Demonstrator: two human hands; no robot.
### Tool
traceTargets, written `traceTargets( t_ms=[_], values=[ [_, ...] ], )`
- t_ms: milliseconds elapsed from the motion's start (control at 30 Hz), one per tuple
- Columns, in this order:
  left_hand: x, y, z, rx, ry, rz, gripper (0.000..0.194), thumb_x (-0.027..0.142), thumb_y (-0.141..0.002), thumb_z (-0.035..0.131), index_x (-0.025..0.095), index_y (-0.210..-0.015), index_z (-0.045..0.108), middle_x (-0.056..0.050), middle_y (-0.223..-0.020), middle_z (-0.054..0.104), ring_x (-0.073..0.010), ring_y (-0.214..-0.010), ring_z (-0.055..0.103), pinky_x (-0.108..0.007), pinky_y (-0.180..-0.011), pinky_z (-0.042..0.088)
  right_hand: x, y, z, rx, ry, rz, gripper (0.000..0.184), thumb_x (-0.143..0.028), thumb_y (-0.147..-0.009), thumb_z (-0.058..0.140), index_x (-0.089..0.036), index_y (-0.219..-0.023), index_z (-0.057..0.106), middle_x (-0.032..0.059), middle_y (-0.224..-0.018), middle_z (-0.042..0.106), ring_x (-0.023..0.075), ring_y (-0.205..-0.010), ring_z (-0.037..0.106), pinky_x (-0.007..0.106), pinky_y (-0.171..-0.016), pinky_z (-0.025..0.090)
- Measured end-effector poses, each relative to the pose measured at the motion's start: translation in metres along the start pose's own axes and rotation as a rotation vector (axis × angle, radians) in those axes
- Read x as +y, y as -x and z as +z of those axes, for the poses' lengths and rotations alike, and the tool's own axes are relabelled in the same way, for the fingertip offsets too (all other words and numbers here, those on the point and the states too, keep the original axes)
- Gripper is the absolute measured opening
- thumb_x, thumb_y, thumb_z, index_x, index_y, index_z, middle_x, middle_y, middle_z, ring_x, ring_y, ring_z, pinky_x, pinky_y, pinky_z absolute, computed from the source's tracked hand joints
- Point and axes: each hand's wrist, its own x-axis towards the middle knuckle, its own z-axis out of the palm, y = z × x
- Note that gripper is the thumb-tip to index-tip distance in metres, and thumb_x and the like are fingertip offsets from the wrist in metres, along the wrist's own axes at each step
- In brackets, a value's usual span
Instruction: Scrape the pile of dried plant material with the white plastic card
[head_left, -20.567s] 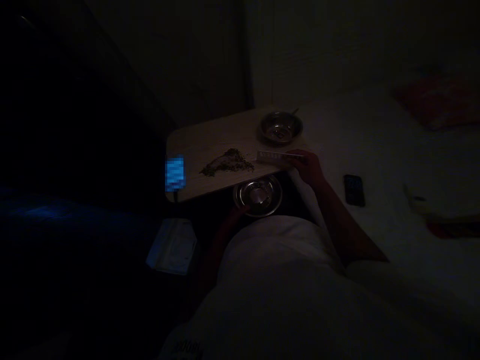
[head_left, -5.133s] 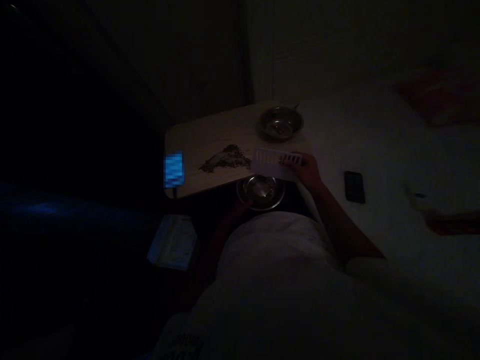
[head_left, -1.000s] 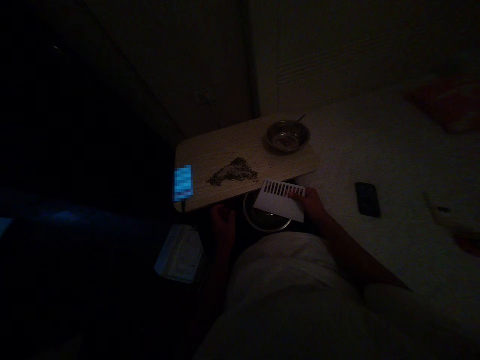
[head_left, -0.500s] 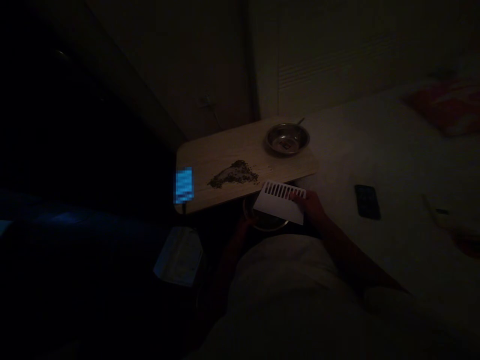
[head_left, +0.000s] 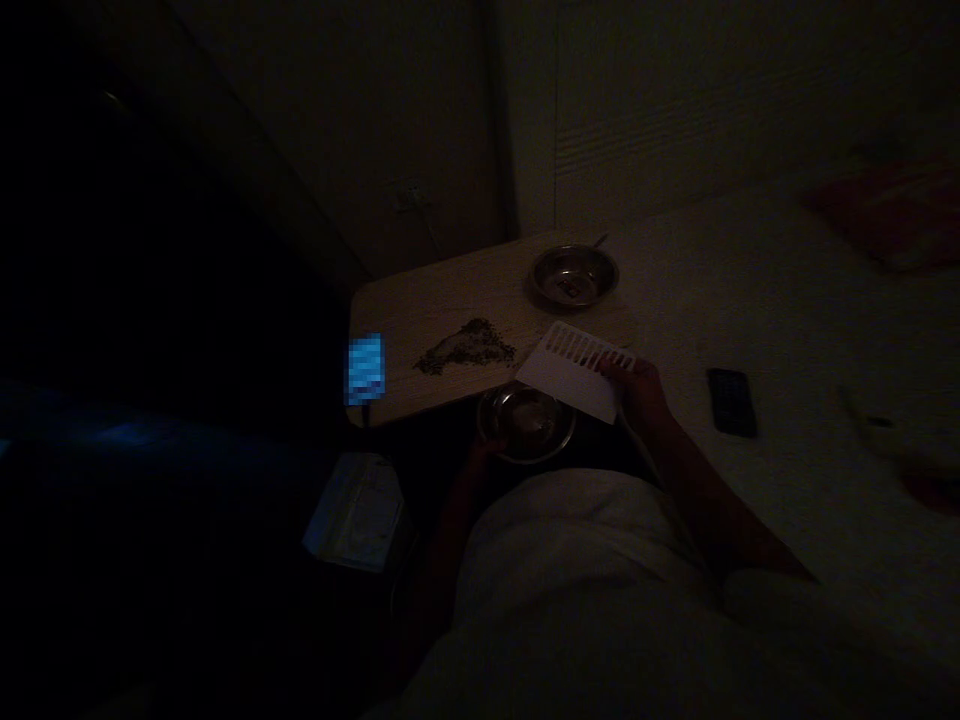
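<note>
In dim light, my left hand point(head_left: 490, 447) grips the near left rim of a round metal bowl point(head_left: 559, 440), held just below the table's near edge. My right hand point(head_left: 636, 385) is closed on the right side of a flat white card point(head_left: 566, 380) with a row of slots along its far edge. The card is tilted and overlaps the bowl's upper right and the table edge. A loose pile of small dark grains point(head_left: 480, 345) lies on the wooden table point(head_left: 420, 290), left of the card.
At the table's back right stands another metal bowl point(head_left: 574, 275) with a utensil handle leaning out. A glowing, pixelated screen point(head_left: 365, 370) is at its left end. A phone point(head_left: 731, 402) lies on the pale surface to the right. Below left is a light box-like container point(head_left: 360, 515).
My right hand has moved the white card up and to the right, away from over the bowl, so more of the bowl's inside shows. The grain pile looks the same.
</note>
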Motion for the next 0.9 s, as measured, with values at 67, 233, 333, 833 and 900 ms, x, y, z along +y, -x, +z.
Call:
traceTargets(
  t_ms=[67, 233, 333, 833, 900],
  values=[
    [-0.001, 0.000, -0.003, -0.010, -0.006, 0.006, 0.063, 0.018, -0.041, 0.076, 0.016, -0.103, 0.069, -0.010, -0.107, 0.072, -0.0385, -0.118, 0.054, -0.052, -0.102, 0.039, -0.006, -0.002, 0.002, 0.048, -0.002, -0.038, 0.032, -0.041, -0.059, 0.079, -0.016, -0.078, 0.072, 0.0070, -0.076, 0.074, 0.0205, -0.063, 0.066, 0.031, -0.059, 0.050],
    [-0.001, 0.004, -0.007, -0.033, 0.015, 0.012, 0.061, 0.020, -0.045, 0.074, 0.016, -0.106, 0.069, -0.011, -0.109, 0.072, -0.0391, -0.120, 0.054, -0.054, -0.102, 0.039, -0.011, -0.006, 0.005, 0.140, 0.002, -0.118, 0.029, -0.037, -0.061, 0.077, -0.016, -0.080, 0.072, 0.0059, -0.079, 0.075, 0.0201, -0.069, 0.066, 0.030, -0.063, 0.050],
    [-0.001, 0.005, -0.006, -0.053, 0.044, 0.007, 0.062, 0.017, -0.044, 0.074, 0.017, -0.106, 0.070, -0.010, -0.110, 0.072, -0.0392, -0.120, 0.054, -0.054, -0.102, 0.040, -0.009, -0.008, 0.004, 0.170, -0.006, -0.155, 0.028, -0.035, -0.062, 0.077, -0.016, -0.081, 0.072, 0.0049, -0.080, 0.074, 0.0195, -0.069, 0.066, 0.030, -0.064, 0.050],
    [0.003, 0.012, 0.000, -0.031, 0.125, -0.108, 0.059, 0.021, -0.047, 0.077, 0.014, -0.105, 0.070, -0.012, -0.106, 0.074, -0.0405, -0.115, 0.059, -0.055, -0.101, 0.042, -0.018, 0.010, 0.020, 0.048, 0.318, -0.231, 0.035, -0.044, -0.069, 0.075, -0.015, -0.088, 0.075, 0.0084, -0.084, 0.075, 0.0207, -0.071, 0.067, 0.028, -0.059, 0.049],
    [0.003, 0.013, 0.000, -0.019, 0.113, -0.112, 0.057, 0.022, -0.048, 0.078, 0.015, -0.104, 0.071, -0.012, -0.104, 0.074, -0.0409, -0.115, 0.059, -0.056, -0.102, 0.042, -0.015, 0.010, 0.020, 0.044, 0.356, -0.231, 0.035, -0.045, -0.069, 0.075, -0.014, -0.087, 0.075, 0.0086, -0.083, 0.075, 0.0208, -0.070, 0.067, 0.028, -0.058, 0.050]
  ],
)
